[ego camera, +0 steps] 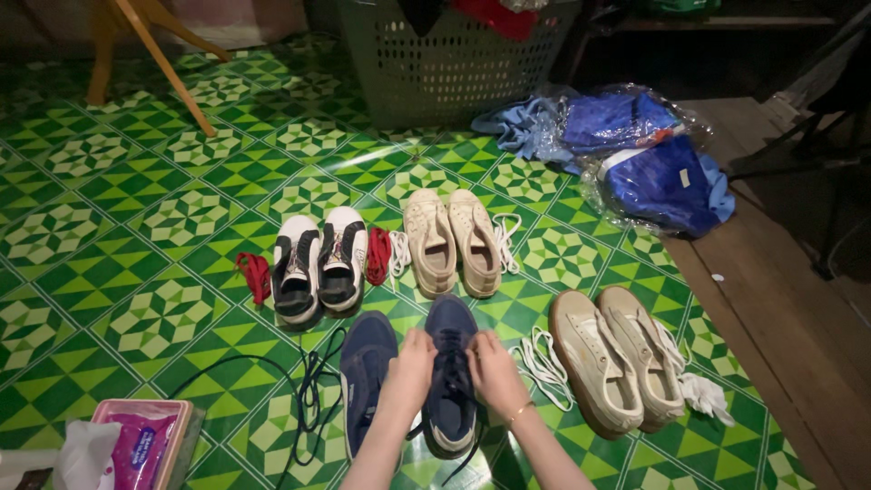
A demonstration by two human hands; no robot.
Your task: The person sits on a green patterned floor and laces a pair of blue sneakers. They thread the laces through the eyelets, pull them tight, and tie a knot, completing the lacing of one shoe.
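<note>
Both of my hands rest on a navy blue sneaker (451, 322) on the green patterned tile floor. My left hand (410, 370) grips its left side and my right hand (494, 372) its right side, fingers at the dark lace over the tongue. Its mate, a second navy sneaker (366, 363), lies just left of it, unlaced. A loose dark lace (307, 381) trails on the floor to the left. A thin bracelet sits on my right wrist.
A black-and-white pair (319, 263) with red laces (255, 275), a cream pair (452, 240) and a beige pair (617, 358) with white laces (543, 363) surround me. A laundry basket (435, 68), bagged blue clothes (649, 159), a wipes pack (141, 445) and wooden chair legs (154, 54) stand around.
</note>
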